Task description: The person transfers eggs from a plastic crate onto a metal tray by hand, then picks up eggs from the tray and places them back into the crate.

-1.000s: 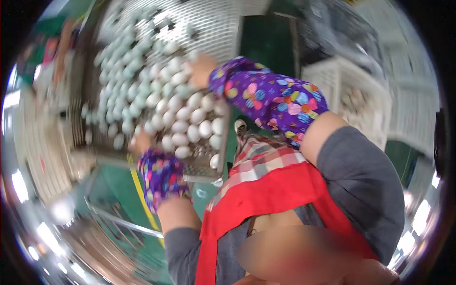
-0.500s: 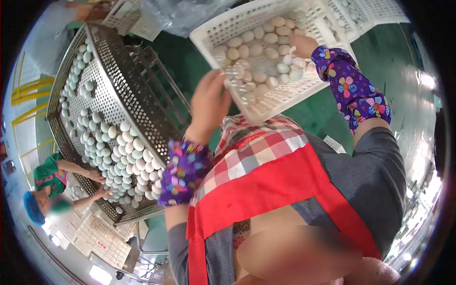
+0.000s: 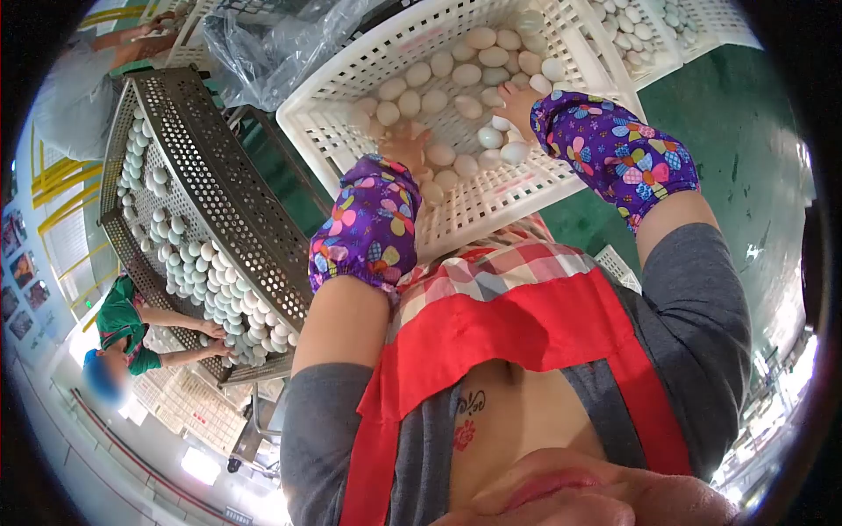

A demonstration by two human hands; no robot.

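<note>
A white perforated plastic crate [image 3: 307,118] at the top centre holds many pale eggs [image 3: 480,38] in its bottom. My left hand [image 3: 405,147] is down inside the crate's left part, slightly blurred, its fingers apart among the eggs. Farther right, my right hand [image 3: 519,107] reaches over the crate's near right side, fingers spread and touching eggs. No egg is seen gripped in either hand. Flowered purple sleeves cover both forearms.
A perforated metal trough [image 3: 224,175] with many white and bluish eggs stands at the left. A co-worker [image 3: 127,324] has both hands in its lower end. Clear plastic film [image 3: 263,53] lies beyond the crate. More egg crates [image 3: 627,31] are at the top right.
My left hand has moved from outside the crate's left edge into it among the eggs. My right hand has shifted left and down. The crate appears farther left in view.
</note>
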